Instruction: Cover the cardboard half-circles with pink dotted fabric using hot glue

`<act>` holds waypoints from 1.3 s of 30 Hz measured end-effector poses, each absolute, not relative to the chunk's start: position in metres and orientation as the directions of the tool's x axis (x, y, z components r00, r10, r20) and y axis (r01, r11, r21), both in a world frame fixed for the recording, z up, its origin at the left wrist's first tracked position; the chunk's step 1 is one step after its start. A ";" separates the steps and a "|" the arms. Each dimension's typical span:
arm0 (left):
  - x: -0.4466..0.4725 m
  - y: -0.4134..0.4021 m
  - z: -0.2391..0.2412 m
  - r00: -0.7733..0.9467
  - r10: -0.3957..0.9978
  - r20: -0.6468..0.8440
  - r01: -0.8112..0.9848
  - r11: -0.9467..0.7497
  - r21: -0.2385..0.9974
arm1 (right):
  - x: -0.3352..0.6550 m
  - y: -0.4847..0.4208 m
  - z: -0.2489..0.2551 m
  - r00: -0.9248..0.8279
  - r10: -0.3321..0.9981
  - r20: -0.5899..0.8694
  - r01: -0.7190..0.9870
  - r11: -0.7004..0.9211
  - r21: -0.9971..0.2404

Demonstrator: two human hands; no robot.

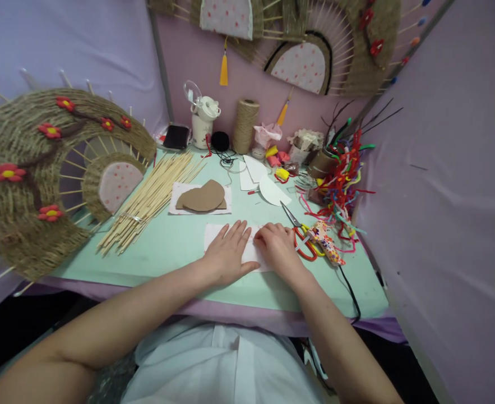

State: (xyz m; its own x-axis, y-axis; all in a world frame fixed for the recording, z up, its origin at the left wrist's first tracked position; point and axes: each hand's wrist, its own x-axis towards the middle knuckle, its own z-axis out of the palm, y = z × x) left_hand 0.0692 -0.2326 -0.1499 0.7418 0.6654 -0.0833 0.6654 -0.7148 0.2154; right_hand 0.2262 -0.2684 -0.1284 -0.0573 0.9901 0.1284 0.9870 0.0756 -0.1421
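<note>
A white sheet of paper or fabric (213,234) lies flat on the pale green table (175,247), near its front edge. My left hand (227,251) rests on it palm down, fingers stretched out and together. My right hand (277,246) sits beside it on the sheet's right part, fingers curled in and pressing or pinching the sheet; whether it holds anything small is hidden. Just right of it lie red-handled scissors (300,235), untouched.
A bundle of bamboo sticks (150,199) lies left of centre. Brown cardboard cut-outs (203,196) rest on a white sheet behind my hands. A large woven fan (41,168) stands at left. A twine spool (246,126), jars and pipe cleaners (342,179) crowd the back right.
</note>
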 end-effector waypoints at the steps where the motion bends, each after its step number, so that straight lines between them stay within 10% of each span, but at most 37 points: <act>1: 0.069 -0.233 -0.150 0.741 0.666 -0.084 0.666 -0.714 0.216 | 0.225 -0.268 -0.130 -0.064 0.990 0.127 0.989 0.080 -0.127; 13: 0.069 -0.232 -0.149 0.741 0.666 -0.090 0.666 -0.709 0.234 | 0.241 -0.258 -0.127 0.238 0.940 0.246 0.968 -0.207 -0.144; 39: 0.068 -0.232 -0.154 0.744 0.667 -0.051 0.660 -0.719 0.218 | 0.245 -0.243 -0.123 0.187 0.963 0.196 0.981 -0.173 -0.088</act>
State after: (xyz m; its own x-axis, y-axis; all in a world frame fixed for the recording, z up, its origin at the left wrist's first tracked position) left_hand 0.0681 -0.2320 -0.1544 0.7437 0.6665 -0.0512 0.6597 -0.7193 0.2176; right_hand 0.2450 -0.2433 -0.1228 0.1870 0.9625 0.1963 0.9811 -0.1727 -0.0878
